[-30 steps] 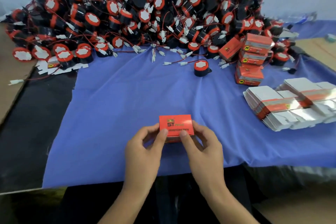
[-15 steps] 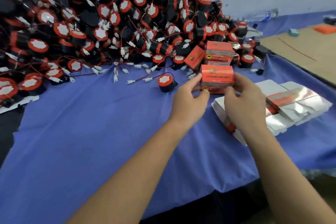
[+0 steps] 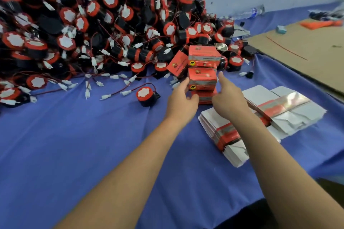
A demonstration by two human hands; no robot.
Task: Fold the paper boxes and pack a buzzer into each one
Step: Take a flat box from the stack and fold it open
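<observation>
A blue cloth (image 3: pixel 74 145) covers the table, bare across its near left. A heap of buzzers (image 3: pixel 83 29) fills the far left; one loose buzzer (image 3: pixel 147 95) sits just off its edge. At the heap's right edge stand stacked red boxes, and the middle box (image 3: pixel 202 80) lies between both hands. The left hand (image 3: pixel 183 96) rests loosely spread fingers on its left side. The right hand (image 3: pixel 228 98) has its forefinger straight by the right edge, perhaps touching. Flat box blanks (image 3: pixel 223 132) lie under the right forearm.
</observation>
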